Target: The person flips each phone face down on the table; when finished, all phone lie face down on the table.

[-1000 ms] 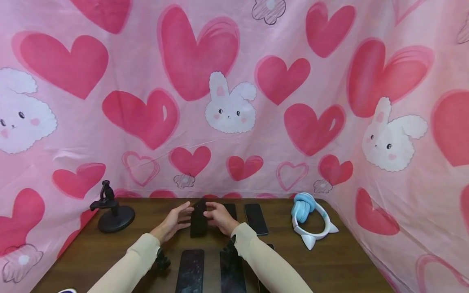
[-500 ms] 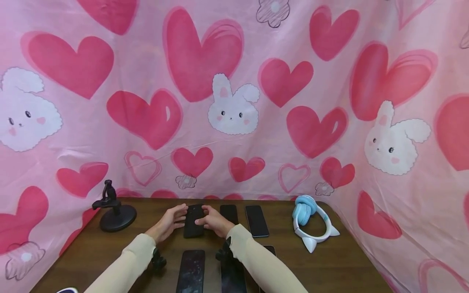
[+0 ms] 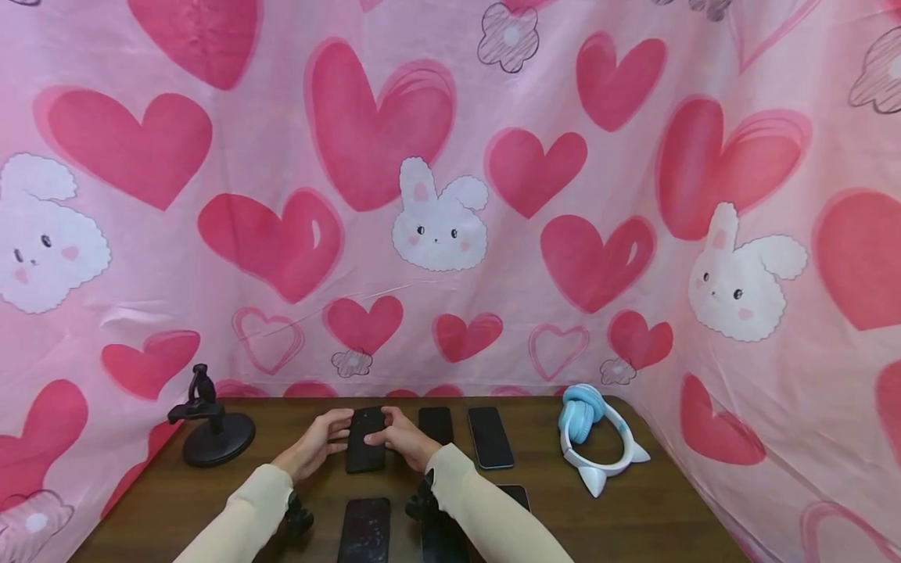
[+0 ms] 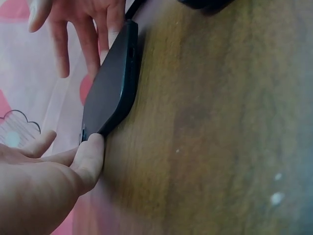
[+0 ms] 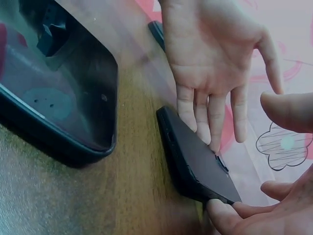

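A black smartphone lies back up on the wooden table, its camera bump at the far end. At its left edge is my left hand, the fingertips touching the side. My right hand is at the opposite edge. In the right wrist view, its fingertip touches the phone's side while the thumb stays raised above the back. Both hands have fairly straight fingers. The left wrist view shows the phone between the two hands, close to the table surface.
Two more phones lie in line to the right. Nearer me are a dark phone and others partly under my right forearm. A black stand is at left, cat-ear headphones at right. A heart-patterned cloth hangs behind.
The black phone has come down from a raised, tilted position to lie flat, slightly further left. Both hands moved with it and stay at its sides. The head view has tilted a little upward.
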Demonstrator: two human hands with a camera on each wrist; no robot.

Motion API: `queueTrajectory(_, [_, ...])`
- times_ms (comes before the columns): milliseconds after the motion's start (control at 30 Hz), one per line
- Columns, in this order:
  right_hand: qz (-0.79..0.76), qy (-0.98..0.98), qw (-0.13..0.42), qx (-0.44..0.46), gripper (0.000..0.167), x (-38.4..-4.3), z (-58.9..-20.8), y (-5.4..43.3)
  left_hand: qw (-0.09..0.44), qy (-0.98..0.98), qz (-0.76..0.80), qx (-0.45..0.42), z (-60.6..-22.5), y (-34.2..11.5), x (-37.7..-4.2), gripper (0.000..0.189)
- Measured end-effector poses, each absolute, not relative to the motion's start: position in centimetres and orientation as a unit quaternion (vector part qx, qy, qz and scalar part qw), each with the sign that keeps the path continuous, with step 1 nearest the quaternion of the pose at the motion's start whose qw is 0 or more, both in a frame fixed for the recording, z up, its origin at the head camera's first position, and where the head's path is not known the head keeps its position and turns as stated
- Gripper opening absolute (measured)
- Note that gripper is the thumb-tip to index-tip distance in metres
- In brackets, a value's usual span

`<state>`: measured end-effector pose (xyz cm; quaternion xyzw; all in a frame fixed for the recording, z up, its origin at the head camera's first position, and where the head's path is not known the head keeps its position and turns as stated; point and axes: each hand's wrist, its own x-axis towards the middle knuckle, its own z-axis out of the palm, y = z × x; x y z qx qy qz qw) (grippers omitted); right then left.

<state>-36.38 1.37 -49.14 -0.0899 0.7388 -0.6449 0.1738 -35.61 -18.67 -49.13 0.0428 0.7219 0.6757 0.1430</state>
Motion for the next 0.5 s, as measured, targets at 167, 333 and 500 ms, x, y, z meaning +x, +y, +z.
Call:
queueTrajectory(167, [-0.637,0.746,0.174,-0.091,0.08,-36.32,-49.06,1.22,0.149,0.729,0.666,0.046,-48.97,-18.77,-35.9,0.065])
queueTrajectory(333, [-0.645,0.738,0.175,-0.093,0.078,-36.47,-49.11,1.11,0.148,0.729,0.666,0.045,-48.81,-18.82,-35.99,0.062])
queueTrajectory(500, [-0.65,0.73,0.189,-0.094,0.078,-36.69,-49.17,1.1,0.149,0.743,0.651,0.031,-48.66,-18.63,-36.26,0.062])
